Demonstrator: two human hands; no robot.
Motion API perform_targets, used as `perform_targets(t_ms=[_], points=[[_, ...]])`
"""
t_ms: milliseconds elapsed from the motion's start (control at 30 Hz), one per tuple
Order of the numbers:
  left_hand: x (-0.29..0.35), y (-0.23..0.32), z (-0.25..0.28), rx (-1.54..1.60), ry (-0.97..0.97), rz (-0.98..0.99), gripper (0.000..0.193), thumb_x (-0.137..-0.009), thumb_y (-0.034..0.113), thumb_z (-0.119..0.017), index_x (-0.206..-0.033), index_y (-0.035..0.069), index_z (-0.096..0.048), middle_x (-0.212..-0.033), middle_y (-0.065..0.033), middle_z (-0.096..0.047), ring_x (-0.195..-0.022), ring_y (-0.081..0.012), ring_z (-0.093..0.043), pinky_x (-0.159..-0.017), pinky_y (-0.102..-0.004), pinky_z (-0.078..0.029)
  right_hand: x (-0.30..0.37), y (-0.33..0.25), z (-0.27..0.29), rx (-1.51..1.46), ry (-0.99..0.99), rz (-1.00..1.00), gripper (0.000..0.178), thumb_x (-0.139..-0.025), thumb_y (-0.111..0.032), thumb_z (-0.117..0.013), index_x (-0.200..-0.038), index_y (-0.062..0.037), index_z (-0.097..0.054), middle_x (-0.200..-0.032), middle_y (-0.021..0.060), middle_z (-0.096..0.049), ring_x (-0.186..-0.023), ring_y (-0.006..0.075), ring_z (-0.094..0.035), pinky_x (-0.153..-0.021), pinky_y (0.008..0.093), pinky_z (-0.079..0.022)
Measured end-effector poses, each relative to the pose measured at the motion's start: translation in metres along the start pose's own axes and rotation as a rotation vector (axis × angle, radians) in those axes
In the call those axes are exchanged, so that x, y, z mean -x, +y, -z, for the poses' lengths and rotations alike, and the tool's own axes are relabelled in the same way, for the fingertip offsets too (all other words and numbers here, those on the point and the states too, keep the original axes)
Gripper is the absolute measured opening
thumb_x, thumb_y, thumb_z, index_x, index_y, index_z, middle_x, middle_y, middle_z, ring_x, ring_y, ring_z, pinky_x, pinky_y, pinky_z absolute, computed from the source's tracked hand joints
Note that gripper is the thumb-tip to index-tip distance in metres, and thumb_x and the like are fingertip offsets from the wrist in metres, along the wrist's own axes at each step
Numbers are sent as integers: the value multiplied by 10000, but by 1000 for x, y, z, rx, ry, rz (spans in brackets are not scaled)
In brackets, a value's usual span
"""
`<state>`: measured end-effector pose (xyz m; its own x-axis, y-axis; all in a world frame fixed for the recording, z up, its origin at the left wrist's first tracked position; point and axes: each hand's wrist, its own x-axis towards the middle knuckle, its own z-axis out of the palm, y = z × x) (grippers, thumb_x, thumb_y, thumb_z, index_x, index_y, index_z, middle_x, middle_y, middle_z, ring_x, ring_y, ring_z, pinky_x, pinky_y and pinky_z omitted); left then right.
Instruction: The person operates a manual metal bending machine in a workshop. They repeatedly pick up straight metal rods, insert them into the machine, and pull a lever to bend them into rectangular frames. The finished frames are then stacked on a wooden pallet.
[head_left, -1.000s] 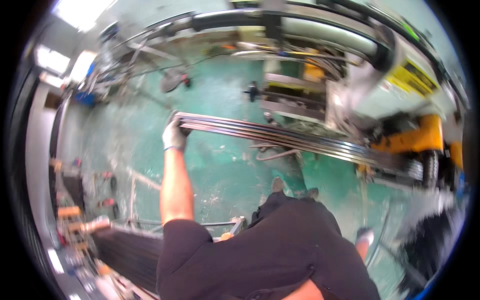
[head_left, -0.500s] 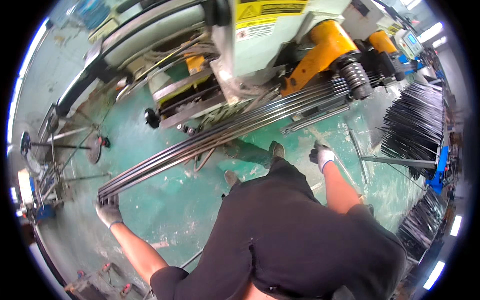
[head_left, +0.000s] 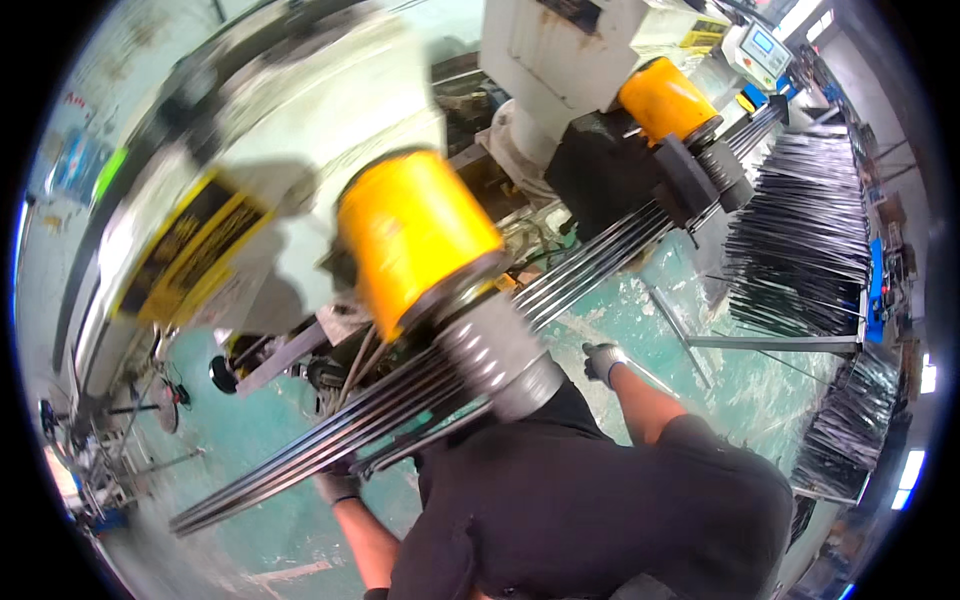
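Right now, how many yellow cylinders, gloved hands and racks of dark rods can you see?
Yellow cylinders: 2, one near, one farther back
Gloved hands: 2, left hand, right hand
Racks of dark rods: 2, upper, lower
Total: 6

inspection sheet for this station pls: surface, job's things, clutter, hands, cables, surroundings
Surface: green painted floor, scuffed, with pale patches.
Job's things: bundle of long dark metal rods running diagonally under two yellow cylinders of a pale machine.
Clutter: nothing seen loose on the floor near the feet.
Hands: left hand, gloved, under the rod bundle; right hand, gloved, beside the rods; grip hidden for both.
Cables: thin leads near a small stand at left.
Surroundings: racks of dark rods at right; control panel top right.
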<state>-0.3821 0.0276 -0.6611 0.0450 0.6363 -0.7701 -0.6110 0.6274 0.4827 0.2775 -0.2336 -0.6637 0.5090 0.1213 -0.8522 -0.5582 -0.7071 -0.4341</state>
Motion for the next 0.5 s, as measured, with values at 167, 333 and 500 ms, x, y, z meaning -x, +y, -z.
perform_targets(t_ms=[167, 333, 500], points=[[22, -128, -122, -359, -148, 172, 556, -1030, 439, -543, -1449, 78, -490, -1434, -161, -532, -1349, -351, -504, -1133, -552, -425, -32, -50, 53, 82, 30, 119, 378, -1006, -314, -713, -1155, 31, -671, -782, 107, -677, -611, 232, -645, -561, 397, -551], [14, -120, -159, -1907, -396, -448, 481, -1000, 396, -570, -1366, 85, -548, -1314, -165, -586, -1259, -334, -558, -1084, -528, -452, -15, -60, 70, -27, -1, 160, 333, -1007, -298, -705, -1079, 26, -678, -806, 101, -674, -621, 225, -659, -581, 375, -576], [-1, -93, -157, -2746, -505, -1184, 407, -969, 353, -596, -1283, 93, -605, -1193, -168, -641, -1168, -318, -612, -1036, -503, -479, 15, 34, 87, -12, 3, 47, 370, -1011, -336, -690, -1044, 32, -671, -813, 122, -675, -627, 251, -672, -580, 403, -579]])
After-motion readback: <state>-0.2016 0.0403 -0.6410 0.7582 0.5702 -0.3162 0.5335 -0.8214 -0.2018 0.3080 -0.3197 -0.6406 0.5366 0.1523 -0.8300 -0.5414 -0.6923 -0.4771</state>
